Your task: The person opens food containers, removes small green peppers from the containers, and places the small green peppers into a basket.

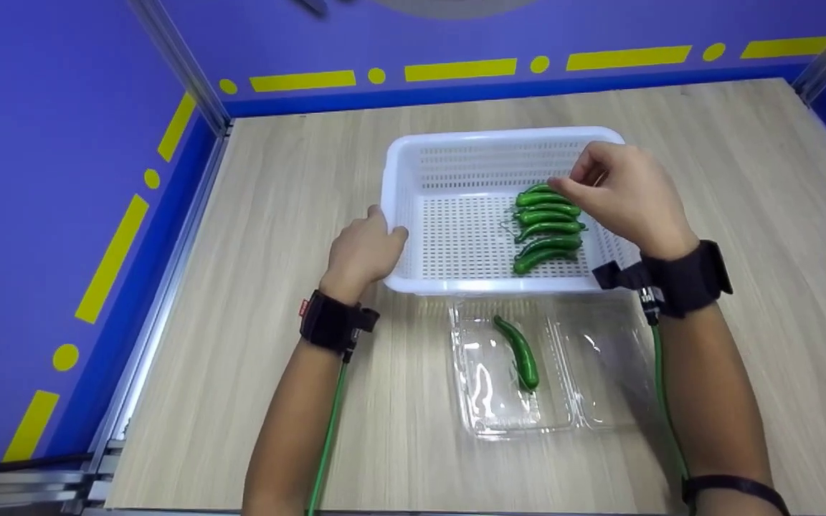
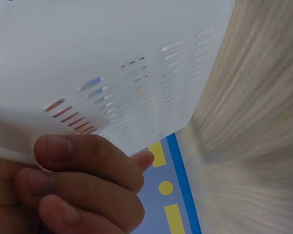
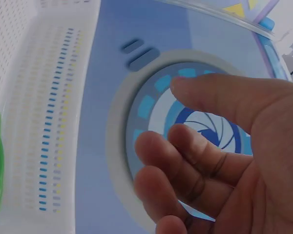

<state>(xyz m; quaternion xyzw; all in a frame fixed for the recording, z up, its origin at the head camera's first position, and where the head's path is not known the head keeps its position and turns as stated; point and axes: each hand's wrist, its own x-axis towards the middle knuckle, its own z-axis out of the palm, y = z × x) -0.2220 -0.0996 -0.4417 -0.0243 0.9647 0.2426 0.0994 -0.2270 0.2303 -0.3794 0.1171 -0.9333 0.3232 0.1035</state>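
We saw a white basket [image 1: 413,172] with slotted walls and a perforated floor standing on the pale wooden surface [image 1: 743,179]; five glossy green peppers [image 1: 548,228], each slim and slightly curved, lay side by side along its right half, stems toward the right wall. The right hand [image 1: 624,197] hung over the farthest pepper, thumb and forefinger drawn close together just above it; we could not tell from the head view whether they touched it, and the right wrist view showed the fingers [image 3: 185,146] loosely curled and holding nothing. The left hand [image 1: 364,251] gripped the basket's left near corner, its fingers [image 2: 88,161] curled against the outer wall. Just in front of the basket lay an open clear plastic box [image 1: 513,408]; a sixth pepper [image 1: 520,352] rested in its left half, pointing toward the basket.
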